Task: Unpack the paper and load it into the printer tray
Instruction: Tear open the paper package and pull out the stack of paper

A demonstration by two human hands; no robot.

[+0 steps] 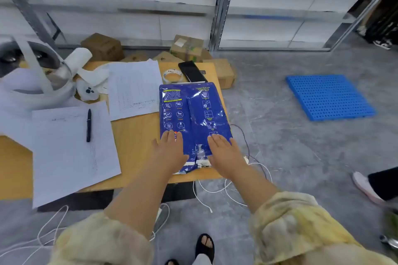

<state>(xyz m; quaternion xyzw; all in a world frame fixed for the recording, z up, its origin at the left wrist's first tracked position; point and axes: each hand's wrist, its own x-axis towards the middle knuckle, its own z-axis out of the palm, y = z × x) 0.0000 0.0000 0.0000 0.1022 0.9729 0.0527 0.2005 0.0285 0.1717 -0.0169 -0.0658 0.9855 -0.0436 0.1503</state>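
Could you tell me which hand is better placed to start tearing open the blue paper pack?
Probably right: the right hand lies flat beside the taped seam of the glossy blue plastic-wrapped paper ream, slightly nearer than the left hand.

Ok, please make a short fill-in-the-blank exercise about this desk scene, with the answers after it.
1. Both hands, the left hand and the right hand, rest flat on the ____ paper pack.
2. The black pen lies on a white ____.
3. The tape roll sits ____ the pack, beside the black phone.
4. On the floor lies a blue plastic ____.

Answers: blue; sheet; behind; pallet
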